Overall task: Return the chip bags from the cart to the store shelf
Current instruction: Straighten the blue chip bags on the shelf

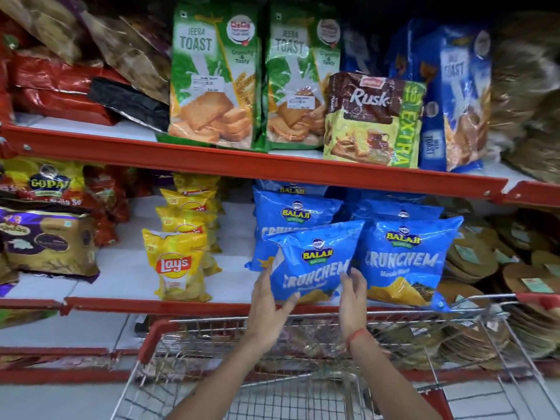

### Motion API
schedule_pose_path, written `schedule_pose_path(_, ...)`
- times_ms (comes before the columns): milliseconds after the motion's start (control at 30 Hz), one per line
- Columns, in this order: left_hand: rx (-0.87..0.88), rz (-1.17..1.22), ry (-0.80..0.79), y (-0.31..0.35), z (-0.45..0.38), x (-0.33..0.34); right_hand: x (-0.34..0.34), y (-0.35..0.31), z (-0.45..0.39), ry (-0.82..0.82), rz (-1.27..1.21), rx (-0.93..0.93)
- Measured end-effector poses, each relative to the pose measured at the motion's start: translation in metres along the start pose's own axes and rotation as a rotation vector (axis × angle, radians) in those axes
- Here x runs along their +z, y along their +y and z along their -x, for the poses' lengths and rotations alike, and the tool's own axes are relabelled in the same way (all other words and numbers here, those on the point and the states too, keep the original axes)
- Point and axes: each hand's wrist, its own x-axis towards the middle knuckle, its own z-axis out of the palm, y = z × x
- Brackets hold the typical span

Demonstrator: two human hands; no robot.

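Note:
A blue Balaji Crunchem chip bag [312,262] stands tilted at the front of the middle shelf [181,303], in front of other blue Balaji bags. My left hand [269,310] touches its lower left edge, thumb under the bag's bottom. My right hand [353,298] is at its right edge, fingers spread against it. A second Crunchem bag [406,262] stands just to the right. The wire cart [230,338] with red trim sits below my arms; its basket looks empty where visible.
Yellow Lay's bags [178,265] stand in a row left of the blue bags, with bare white shelf between. Toast and rusk packs [372,122] fill the upper shelf. Stacked brown flat packs [485,259] lie to the right. Purple and red packets crowd the left.

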Motion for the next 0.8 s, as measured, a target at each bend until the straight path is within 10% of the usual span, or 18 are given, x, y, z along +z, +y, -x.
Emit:
schedule_pose_path(300, -0.122, -0.094, 0.066, -0.014, -0.045, -0.024, -0.002, 0.024, -0.024, -0.453, 0.156, 0.091)
schedule_pose_path(700, -0.150, 0.026, -0.020, -0.016, -0.039, -0.025, -0.006, 0.010, -0.009, -0.483, 0.329, -0.002)
schedule_pose_path(800, -0.098, -0.078, 0.340, -0.001, -0.023, -0.013, -0.023, 0.008, -0.016, -0.277, 0.351, -0.102)
